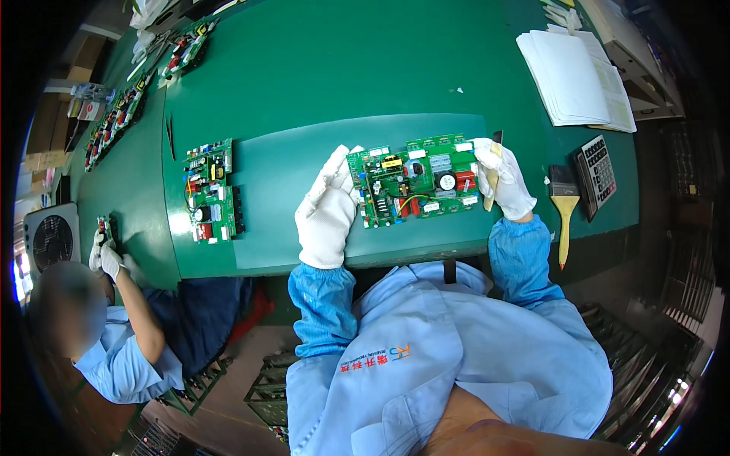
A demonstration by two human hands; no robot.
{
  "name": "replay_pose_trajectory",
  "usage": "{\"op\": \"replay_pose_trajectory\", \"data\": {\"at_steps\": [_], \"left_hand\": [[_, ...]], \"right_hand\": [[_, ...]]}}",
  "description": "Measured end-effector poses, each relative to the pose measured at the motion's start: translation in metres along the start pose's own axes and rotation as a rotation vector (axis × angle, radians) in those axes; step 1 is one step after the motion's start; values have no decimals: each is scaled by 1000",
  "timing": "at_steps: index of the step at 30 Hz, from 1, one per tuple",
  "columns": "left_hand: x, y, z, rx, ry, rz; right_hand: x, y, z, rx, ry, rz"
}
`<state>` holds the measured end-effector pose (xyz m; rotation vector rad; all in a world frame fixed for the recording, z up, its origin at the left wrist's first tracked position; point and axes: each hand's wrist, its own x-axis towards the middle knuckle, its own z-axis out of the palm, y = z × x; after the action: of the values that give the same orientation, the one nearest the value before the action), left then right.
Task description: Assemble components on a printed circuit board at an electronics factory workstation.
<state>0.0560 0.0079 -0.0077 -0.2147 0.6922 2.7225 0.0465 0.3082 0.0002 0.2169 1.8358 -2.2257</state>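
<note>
A green circuit board [414, 182], crowded with capacitors, connectors and coloured parts, is held level over the bench between my white-gloved hands. My left hand [328, 209] grips its left edge, the thumb along the side. At the opposite edge, my right hand [508, 181] holds the board's corner and also has a slim tan-handled tool [493, 178] with a dark end, standing upright in the fingers. The tool's exact kind cannot be made out. Left of my hands, a second populated circuit board [211, 190] lies on the green mat.
A yellow-handled brush [563, 216] and a calculator [596, 173] lie at the right; papers [574, 76] sit behind them. More boards [118, 121] stand along the far left. Beside me a co-worker [122, 327] handles a small board near a fan [53, 235]. Dark tweezers [170, 137] lie at the left.
</note>
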Motion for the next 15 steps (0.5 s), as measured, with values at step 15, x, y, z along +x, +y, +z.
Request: {"op": "replay_pose_trajectory", "data": {"at_steps": [15], "left_hand": [[3, -2, 7, 100, -4, 40]], "right_hand": [[0, 2, -2, 35, 24, 22]]}}
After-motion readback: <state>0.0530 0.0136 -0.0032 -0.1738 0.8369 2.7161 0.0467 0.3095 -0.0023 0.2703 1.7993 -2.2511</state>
